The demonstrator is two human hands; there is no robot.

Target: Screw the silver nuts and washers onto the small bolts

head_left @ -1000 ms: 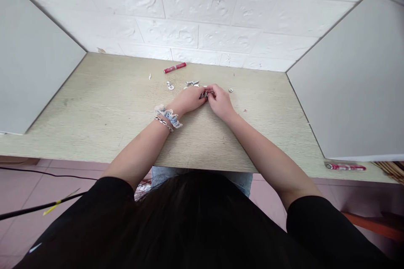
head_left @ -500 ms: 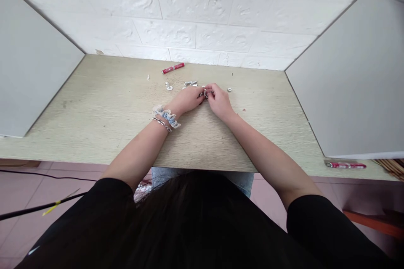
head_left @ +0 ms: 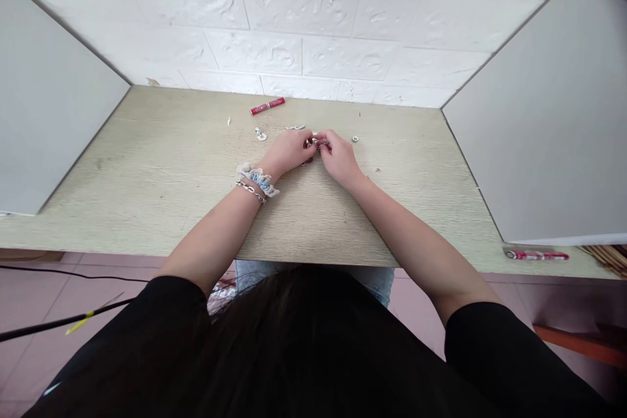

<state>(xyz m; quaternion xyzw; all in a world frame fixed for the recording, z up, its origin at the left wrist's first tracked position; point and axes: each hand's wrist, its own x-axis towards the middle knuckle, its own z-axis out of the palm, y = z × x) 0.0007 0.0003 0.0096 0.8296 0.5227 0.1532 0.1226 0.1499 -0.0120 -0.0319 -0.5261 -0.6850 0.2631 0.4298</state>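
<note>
My left hand (head_left: pixel 292 149) and my right hand (head_left: pixel 339 155) meet at their fingertips above the middle of the wooden table. Both have their fingers bent and pressed together around small metal pieces (head_left: pixel 317 143), which are too small and too covered to name. Just behind my left hand lie silver bolts (head_left: pixel 295 127), partly hidden by it. To the left of that hand are a washer (head_left: pixel 262 137) and a small metal piece touching it. A single nut (head_left: pixel 355 139) rests to the right of my right hand.
A red tube (head_left: pixel 267 106) lies near the white brick wall (head_left: pixel 343 59). Another red tube (head_left: pixel 537 255) is at the right front edge, beside brown sticks (head_left: pixel 607 259). Pale panels stand on the left (head_left: pixel 53 98) and right (head_left: pixel 548 124) of the table (head_left: pixel 186 163).
My left hand has shifted slightly, and its fingers are curled more. The bolts behind it are more covered now. My right hand has hardly moved.
</note>
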